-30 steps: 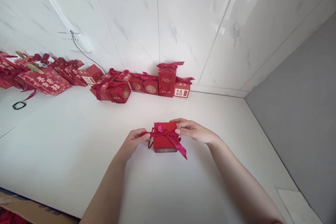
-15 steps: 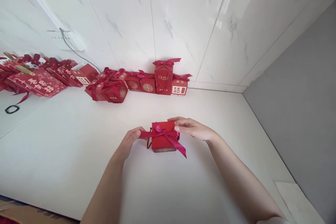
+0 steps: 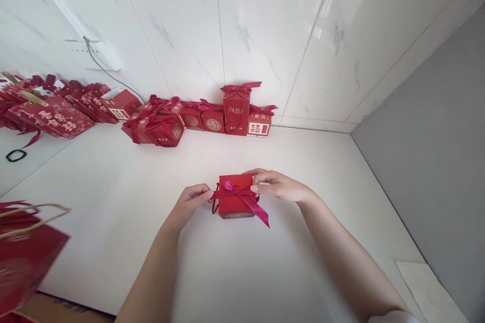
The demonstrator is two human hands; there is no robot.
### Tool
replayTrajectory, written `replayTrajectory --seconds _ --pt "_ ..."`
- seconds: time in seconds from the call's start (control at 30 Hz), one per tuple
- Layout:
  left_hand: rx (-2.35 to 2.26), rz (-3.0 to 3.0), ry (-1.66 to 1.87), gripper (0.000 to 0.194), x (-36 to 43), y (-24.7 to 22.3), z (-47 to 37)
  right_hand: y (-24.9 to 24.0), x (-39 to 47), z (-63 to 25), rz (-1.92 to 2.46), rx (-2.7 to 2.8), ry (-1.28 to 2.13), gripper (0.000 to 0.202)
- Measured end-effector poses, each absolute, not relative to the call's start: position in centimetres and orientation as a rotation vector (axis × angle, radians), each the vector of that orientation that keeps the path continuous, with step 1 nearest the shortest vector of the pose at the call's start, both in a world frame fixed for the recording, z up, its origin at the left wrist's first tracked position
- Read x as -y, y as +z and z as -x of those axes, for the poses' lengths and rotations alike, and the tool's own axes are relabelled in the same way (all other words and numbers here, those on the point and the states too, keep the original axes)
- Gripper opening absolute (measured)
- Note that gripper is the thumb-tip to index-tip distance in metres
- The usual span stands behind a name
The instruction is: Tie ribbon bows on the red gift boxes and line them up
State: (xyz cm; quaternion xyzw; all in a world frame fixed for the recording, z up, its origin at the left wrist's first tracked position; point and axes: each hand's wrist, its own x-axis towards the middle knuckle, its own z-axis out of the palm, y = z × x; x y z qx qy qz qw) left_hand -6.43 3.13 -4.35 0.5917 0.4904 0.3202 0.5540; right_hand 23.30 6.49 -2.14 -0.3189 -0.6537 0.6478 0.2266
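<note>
A small red gift box (image 3: 235, 207) lies on the white tabletop in front of me, a dark red cord showing at its left side. Across its top runs a magenta ribbon (image 3: 257, 212), crossed near the middle, with one tail hanging over the front right corner. My left hand (image 3: 192, 204) is closed, thumb and fingers pinching the ribbon's left end just beside the box. At the box's right end, my right hand (image 3: 278, 185) grips it, thumb at the near side by the ribbon and fingers partly hidden behind.
Several ribbon-tied red boxes (image 3: 162, 133) line the tiled wall, with a taller box (image 3: 237, 111) among them. Red printed gift bags (image 3: 53, 116) stand at the far left. A red paper bag (image 3: 26, 252) with rope handles juts in at the left edge. A black ring (image 3: 16, 155) lies nearby.
My left hand has shifted right, closer to the box, and less ribbon shows left of it. A red paper bag has come into view at the left edge. The right hand has barely moved.
</note>
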Motion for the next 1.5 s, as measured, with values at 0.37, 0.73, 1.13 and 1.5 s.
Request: replayTrajectory --seconds 0.37,0.73,1.13,1.5 --pt "-1.393 -1.513 1.099 0.034 -2.8 -1.8 5.1 0.0 -5.7 -24.1 1.081 1.743 1.599 0.036" --pt "-1.321 -1.399 0.896 0.058 -2.1 -4.0 -0.4 0.1 -4.6 -23.4 1.049 1.929 1.541 0.028" --pt "-1.273 -1.253 0.866 0.064 -2.3 -4.1 -0.5 -1.1 -5.2 -23.7 1.094 1.775 1.565 0.041" --pt "-1.916 -1.812 0.646 0.096 2.3 1.0 -2.0 -1.3 -4.9 -24.3 1.122 1.728 1.512 0.050"
